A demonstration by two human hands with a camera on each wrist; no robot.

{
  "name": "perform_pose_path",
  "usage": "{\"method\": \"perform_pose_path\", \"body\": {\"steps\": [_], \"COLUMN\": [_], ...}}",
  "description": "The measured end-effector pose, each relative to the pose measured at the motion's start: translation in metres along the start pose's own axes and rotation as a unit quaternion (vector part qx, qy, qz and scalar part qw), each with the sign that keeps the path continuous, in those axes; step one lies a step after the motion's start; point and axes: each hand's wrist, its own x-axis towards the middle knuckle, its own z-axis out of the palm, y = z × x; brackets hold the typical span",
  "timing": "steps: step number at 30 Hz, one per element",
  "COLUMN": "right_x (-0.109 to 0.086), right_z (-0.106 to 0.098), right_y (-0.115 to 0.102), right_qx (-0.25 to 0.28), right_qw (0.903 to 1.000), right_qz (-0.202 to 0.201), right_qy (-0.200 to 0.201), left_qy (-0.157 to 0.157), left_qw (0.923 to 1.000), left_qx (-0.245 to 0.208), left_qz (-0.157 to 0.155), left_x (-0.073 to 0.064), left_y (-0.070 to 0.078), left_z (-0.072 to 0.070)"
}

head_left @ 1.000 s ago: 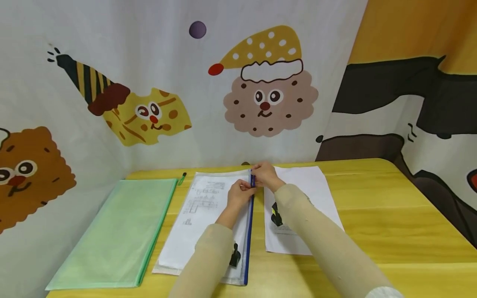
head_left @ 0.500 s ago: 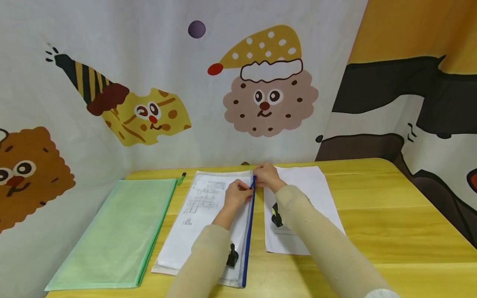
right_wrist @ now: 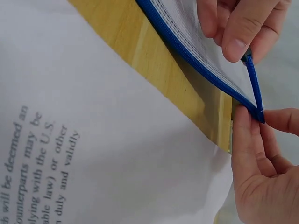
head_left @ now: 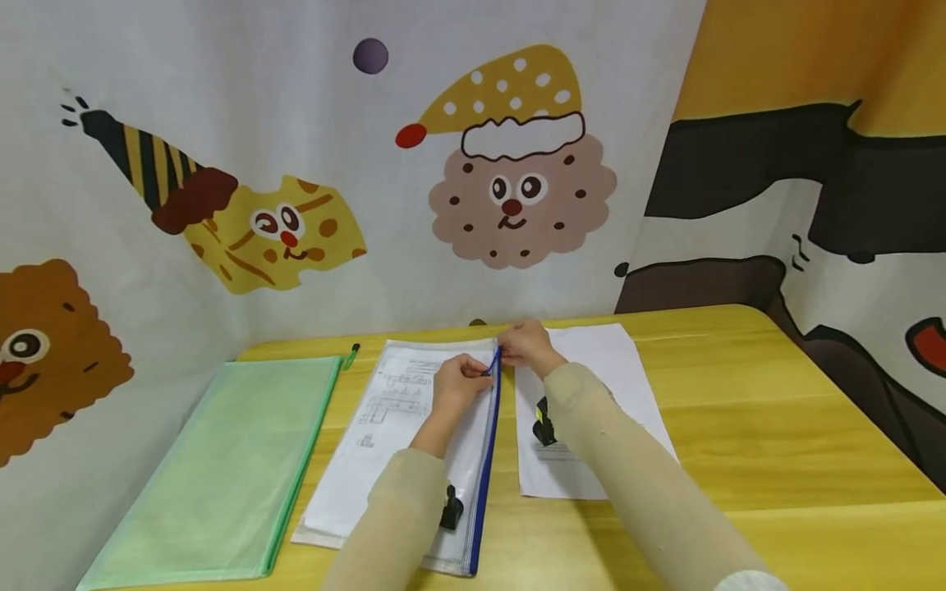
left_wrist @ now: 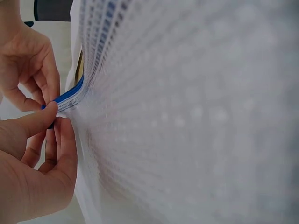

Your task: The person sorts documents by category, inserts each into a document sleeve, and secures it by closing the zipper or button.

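Observation:
A clear mesh zip pouch [head_left: 461,558] with printed drawing sheets in it lies mid-table, its blue zipper [head_left: 482,492] along the right side. My left hand [head_left: 456,390] pinches the dark end of the blue zipper pull cord [right_wrist: 253,79] between thumb and fingers. The cord runs taut to the zipper's far end. There my right hand [head_left: 528,345] grips the pouch's far right corner, thumb against fingers in the right wrist view. The slider is too small to make out. Both hands also show in the left wrist view.
To the left lies a green zip pouch [head_left: 214,468], its green pull [head_left: 351,356] near the top corner. A printed white sheet [head_left: 562,484] lies under my right forearm. Bare yellow tabletop [head_left: 761,410] extends right; a cartoon-printed curtain [head_left: 296,312] hangs behind.
My left hand has moved a little left, away from the right hand, and the blue cord now stretches between them. The right hand stays at the corner. The head view has shifted slightly.

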Motion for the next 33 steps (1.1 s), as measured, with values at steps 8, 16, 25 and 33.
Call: {"method": "perform_pose_path", "body": {"steps": [8,16,25,33], "right_x": [-0.001,-0.002,0.000,0.002], "right_z": [0.002,0.009,0.004,0.003], "right_y": [0.000,0.001,0.001,0.001], "right_qx": [0.012,0.015,0.047,0.041], "right_qw": [0.9999,0.9998,0.9984,0.9990], "right_qz": [0.002,0.006,0.007,0.017], "right_qy": [0.001,0.008,0.029,-0.009], "left_qy": [-0.013,-0.041,-0.095,-0.110], "left_qw": [0.9998,0.9986,0.9935,0.9898], "left_qx": [0.014,-0.024,-0.027,-0.058], "left_qz": [0.000,-0.025,-0.056,-0.070], "left_x": [-0.003,-0.005,-0.012,-0.014], "left_y": [0.002,-0.003,-0.004,-0.004], "left_z": [-0.004,-0.008,-0.015,-0.017]}}
